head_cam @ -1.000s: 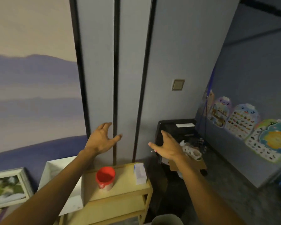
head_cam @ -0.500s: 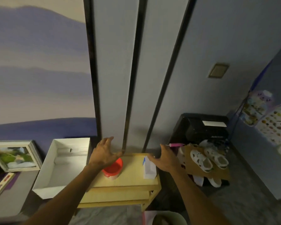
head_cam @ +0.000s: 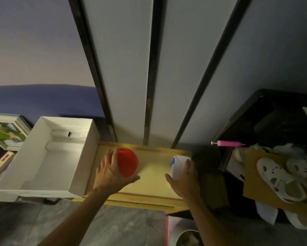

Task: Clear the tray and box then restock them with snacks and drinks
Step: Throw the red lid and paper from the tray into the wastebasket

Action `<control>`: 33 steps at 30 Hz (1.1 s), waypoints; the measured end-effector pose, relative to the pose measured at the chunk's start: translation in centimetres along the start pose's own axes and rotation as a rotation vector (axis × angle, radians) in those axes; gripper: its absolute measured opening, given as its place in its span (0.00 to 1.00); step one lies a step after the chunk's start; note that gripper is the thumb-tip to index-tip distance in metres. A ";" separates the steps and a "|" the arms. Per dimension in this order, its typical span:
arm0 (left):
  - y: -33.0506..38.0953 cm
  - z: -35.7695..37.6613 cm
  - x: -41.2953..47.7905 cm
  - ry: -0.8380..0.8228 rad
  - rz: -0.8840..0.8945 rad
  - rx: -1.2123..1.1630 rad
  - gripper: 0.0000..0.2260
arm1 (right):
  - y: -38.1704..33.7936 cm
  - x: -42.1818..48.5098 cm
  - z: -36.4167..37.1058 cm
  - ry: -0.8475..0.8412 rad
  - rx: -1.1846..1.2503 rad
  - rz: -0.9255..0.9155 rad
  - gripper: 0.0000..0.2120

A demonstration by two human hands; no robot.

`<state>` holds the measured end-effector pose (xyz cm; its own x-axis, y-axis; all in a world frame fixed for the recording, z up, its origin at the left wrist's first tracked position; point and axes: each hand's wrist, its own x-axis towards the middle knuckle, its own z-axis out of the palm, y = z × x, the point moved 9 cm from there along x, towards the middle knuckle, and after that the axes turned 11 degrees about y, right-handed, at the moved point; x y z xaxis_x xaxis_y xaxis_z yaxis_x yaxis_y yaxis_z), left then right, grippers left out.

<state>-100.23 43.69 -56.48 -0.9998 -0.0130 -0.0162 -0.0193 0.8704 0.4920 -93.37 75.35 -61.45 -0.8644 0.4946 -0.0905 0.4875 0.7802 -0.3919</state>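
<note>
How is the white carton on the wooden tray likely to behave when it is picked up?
The carton is probably light: the right hand wraps it alone. Its thin folded walls may dent under a hard squeeze. Standing tall and narrow near the tray edge, it could tip if nudged sideways.

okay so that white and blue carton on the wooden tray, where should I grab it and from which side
Grip the carton across its flat side walls, below the folded top, coming from above and the near side. It stands upright at the tray's right edge, and the right hand already wraps it there.
</note>
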 end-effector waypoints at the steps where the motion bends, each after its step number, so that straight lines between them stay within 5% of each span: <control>1: -0.2 0.8 -0.1 0.023 -0.014 0.011 0.68 | 0.6 -0.1 1.1 0.001 0.020 0.008 0.60; 12: 1.5 -0.2 0.3 0.119 0.017 -0.048 0.62 | 0.7 -1.2 0.2 0.085 0.152 0.013 0.53; 25: 15.8 -17.4 -1.4 -0.012 0.340 -0.174 0.62 | -5.0 -5.6 -23.5 0.339 0.188 -0.026 0.51; 33: 27.0 -18.8 -7.2 -0.167 0.651 -0.272 0.59 | 0.4 -15.9 -33.8 0.569 0.149 0.111 0.52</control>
<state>-93.67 58.00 -26.71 -0.7953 0.5601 0.2319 0.5565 0.5228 0.6458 -75.26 80.69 -29.24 -0.5878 0.7294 0.3499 0.5127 0.6704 -0.5363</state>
